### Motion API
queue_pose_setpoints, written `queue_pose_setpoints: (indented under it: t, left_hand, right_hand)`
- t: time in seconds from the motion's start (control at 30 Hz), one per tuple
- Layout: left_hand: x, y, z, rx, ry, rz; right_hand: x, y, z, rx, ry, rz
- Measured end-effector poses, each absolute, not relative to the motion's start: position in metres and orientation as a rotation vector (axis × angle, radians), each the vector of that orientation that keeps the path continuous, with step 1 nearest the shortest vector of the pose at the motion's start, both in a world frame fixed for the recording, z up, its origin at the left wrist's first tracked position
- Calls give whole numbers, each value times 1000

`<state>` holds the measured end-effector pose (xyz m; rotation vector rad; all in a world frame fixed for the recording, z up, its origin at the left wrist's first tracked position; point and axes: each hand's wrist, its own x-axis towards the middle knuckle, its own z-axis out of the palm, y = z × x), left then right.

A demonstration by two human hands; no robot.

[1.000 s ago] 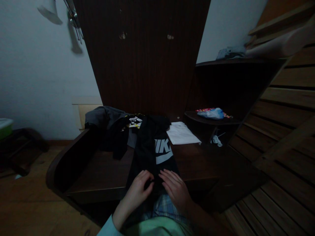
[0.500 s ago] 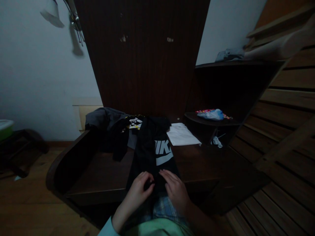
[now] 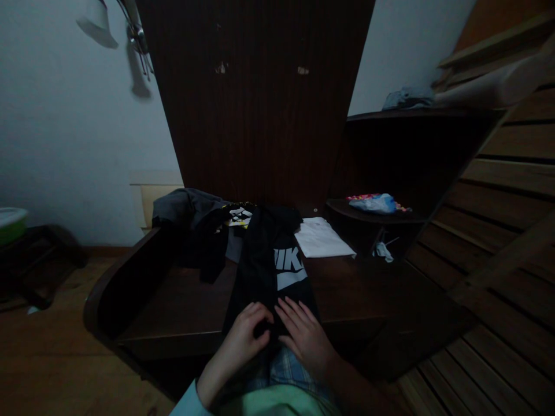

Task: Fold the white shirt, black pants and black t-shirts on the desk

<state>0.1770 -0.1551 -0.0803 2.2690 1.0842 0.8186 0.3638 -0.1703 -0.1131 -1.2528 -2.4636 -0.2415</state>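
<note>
A black garment (image 3: 255, 277) with a white print of large letters and a swoosh lies folded lengthwise in front of me. Its near end hangs over the dark bench's front edge towards my lap. My left hand (image 3: 249, 332) has its fingers curled towards the thumb, closed on the cloth near that end. Beside it, my right hand (image 3: 303, 332) rests on the garment below the print, fingers stretched out and thumb apart. A neatly folded white cloth (image 3: 324, 238) lies just right of the garment. To the left sits a loose pile of grey and black clothes (image 3: 188, 208).
The dark wooden bench (image 3: 347, 294) has a curved raised side (image 3: 102, 300) at left and a tall back panel (image 3: 255, 115). On the right, a corner shelf (image 3: 377, 218) holds a plastic bag (image 3: 375, 203). Wooden slats (image 3: 520, 179) stand farther right; a stool (image 3: 47, 248) is at far left.
My right hand has shifted slightly left, its fingers now flatter and more spread on the garment. My left hand is almost unchanged. The view has shifted slightly.
</note>
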Motion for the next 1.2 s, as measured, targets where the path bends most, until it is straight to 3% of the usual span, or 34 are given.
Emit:
queue_pose_setpoints:
  t: [0.37,0.6,0.83,1.2]
  left_hand:
    - [166,-154,-87,2704,968,779]
    - [169,-155,-105,2401,1458,1320]
    - [162,-160,-101,2923,1105,811]
    - [162,-167,-102,3051,1186,573]
  right_hand:
    - [361,-173,-114,-1238,-2392,-219]
    - [362,-174,-112,-1241,-2375,-194]
    - [362,-172,-117,-1237,-2381,-248]
    - [364,-172,-116,-1196,-2407,-285]
